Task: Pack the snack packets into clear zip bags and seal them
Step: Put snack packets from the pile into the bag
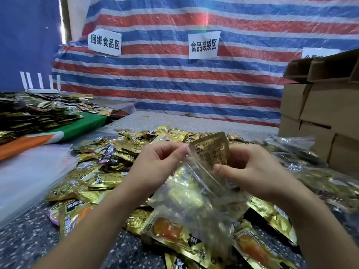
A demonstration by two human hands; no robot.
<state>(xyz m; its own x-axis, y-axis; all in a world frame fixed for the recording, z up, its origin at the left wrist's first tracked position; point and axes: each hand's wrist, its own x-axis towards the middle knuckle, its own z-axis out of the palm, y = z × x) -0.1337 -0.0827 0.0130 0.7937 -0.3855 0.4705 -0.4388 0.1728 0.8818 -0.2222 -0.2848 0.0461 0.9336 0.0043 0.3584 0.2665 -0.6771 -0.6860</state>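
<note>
1. Right hand point(250, 171) first: it's curled around a gold snack packet point(210, 150), thumb on the near face and fingers behind. The packet stands roughly upright with its lower end right at the mouth of the clear zip bag point(196, 195). I'd say it's held that way so it can slide in end-first.

2. Left hand point(161, 162) is pinching the top edge of the bag between thumb and fingertips, other fingers loosely curled. Pretty sure that pinch is there to pull the mouth open and keep it from flopping shut while the other hand feeds the packet in.

3. The bag hangs between the two hands, above the pile, and slopes down toward the person. There's gold showing through the plastic, but I can't tell whether that's packets already inside or just the pile behind it. The seal isn't closed yet, so this one reads as mid-fill.

4. Under and around the hands is a big loose heap of snack packets point(108, 167) spread on the speckled surface point(23, 243), close enough to grab the next one without reaching far.

5. Further out: a stack of clear plastic sheets or bags point(29, 175) on the left, more packets heaped on a green and orange cloth point(85, 125), cardboard boxes point(318, 117) stacked on the right, and a striped tarp point(174, 78) with paper signs behind it all.
</note>
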